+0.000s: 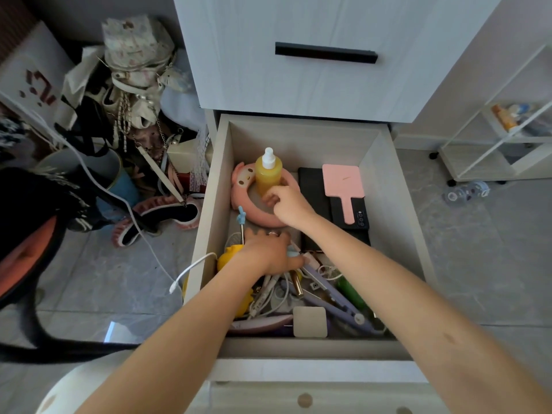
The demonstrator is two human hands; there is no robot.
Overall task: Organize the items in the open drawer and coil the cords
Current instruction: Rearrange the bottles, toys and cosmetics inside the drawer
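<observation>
**Evidently mid-sort: bottle being stood at the far end, cords not yet coiled**

Both arms reach into the open drawer (209,204). The right hand (288,204) is at the foot of the yellow bottle (268,174), its fingers (270,200) curled against the bottle's lower part in what looks like a grasp. The bottle stands upright inside the hole of a pink ring cushion (242,182) at the far left of the drawer. To the right of it a pink hand mirror (343,180) lies on a black case (312,189), so the far half already looks tidy.

The left hand (265,252) lies palm down on the clutter at the near end, beside a yellow toy (230,255). Its fingertips are hidden in the pile, so I cannot tell whether it grasps anything or only rests there.

The step in hand seems to be settling the bottle in its place while the other hand goes for the next item. The near end is the work that remains: a tangle of white cords (276,294) runs under a purple hair tool (334,297), a green tube (349,289) and a white square pad (309,321), and one loose cord (191,267) hangs out over the left wall.

Next, I judge, the right hand should let go of the bottle without tipping it. One cord then has to be drawn out gently, since the others lie across it and could drag small things along.
</observation>
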